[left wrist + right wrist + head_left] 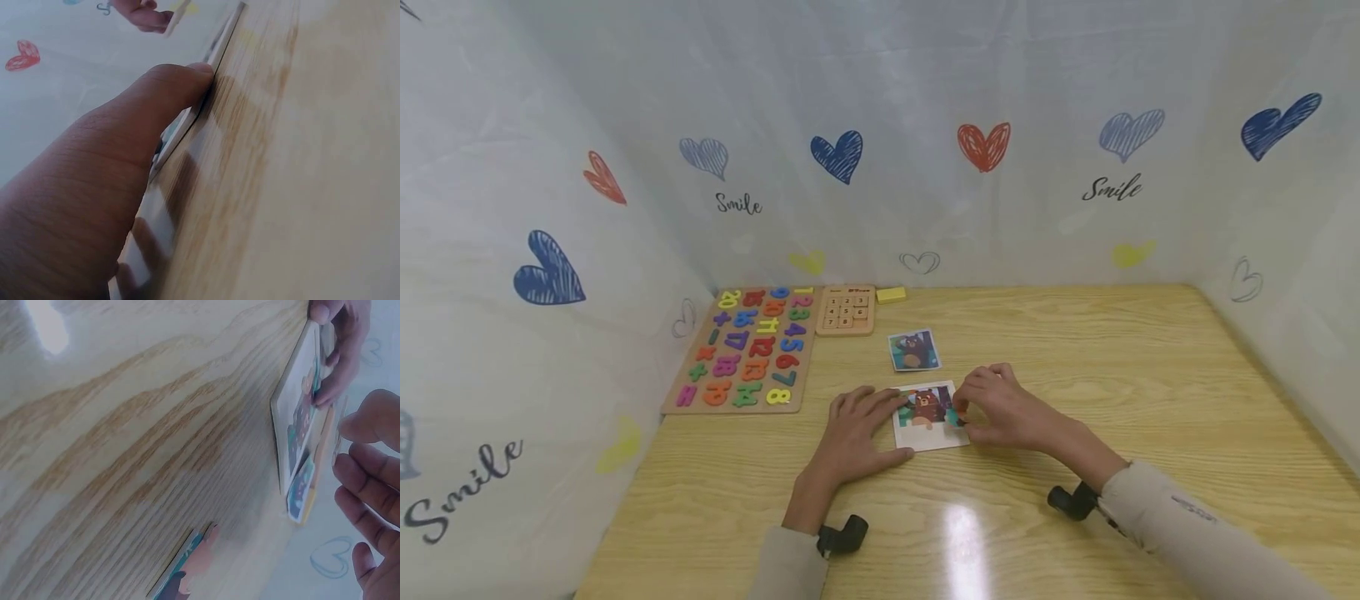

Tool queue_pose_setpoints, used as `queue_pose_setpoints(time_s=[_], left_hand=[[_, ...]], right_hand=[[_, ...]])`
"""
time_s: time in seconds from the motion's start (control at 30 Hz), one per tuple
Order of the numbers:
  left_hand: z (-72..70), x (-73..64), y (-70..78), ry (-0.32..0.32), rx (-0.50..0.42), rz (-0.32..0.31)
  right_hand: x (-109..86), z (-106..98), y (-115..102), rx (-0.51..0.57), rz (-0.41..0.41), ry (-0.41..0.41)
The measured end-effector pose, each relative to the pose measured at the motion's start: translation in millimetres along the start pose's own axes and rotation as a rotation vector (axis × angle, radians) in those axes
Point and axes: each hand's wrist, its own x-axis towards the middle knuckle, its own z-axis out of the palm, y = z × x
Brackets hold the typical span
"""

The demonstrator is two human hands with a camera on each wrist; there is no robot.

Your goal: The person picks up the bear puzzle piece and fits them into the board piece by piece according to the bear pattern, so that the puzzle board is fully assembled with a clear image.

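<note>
A bear jigsaw board (931,437) with a white lower strip lies on the table. My left hand (859,433) rests along its left side, fingers spread; the thumb (187,78) lies at the board's edge in the left wrist view. My right hand (1011,410) is over the board's right side. In the right wrist view its thumb and forefinger pinch a thin puzzle piece (341,428), seen nearly edge-on. Another puzzle piece (181,565), teal and peach, lies on the table below the right hand in that view. Behind the board lies a matching bear picture card (914,351).
A wooden number board (805,354) with colourful digits and signs lies at the back left. Beside it are a small wooden number slide puzzle (846,311) and a yellow block (891,294). A white curtain (910,217) printed with hearts surrounds the table (1112,358).
</note>
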Motion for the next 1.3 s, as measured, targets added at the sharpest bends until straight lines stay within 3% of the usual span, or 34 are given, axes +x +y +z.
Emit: queue_pose_setpoints(time_s=[0.67, 0.83, 1.3], left_hand=[[-0.1, -0.7, -2.7, -0.011, 0.022, 0.013], [-0.5, -1.0, -2.6, -0.014, 0.027, 0.014], [-0.4, -1.4, -2.8, 0.027, 0.004, 0.033]], right_hand=[[20.0, 9.4, -11.5, 0.018, -0.022, -0.023], [24.3, 12.9, -13.1, 0.027, -0.06, -0.009], [35.3, 23.9, -18.9, 0.035, -0.056, -0.057]])
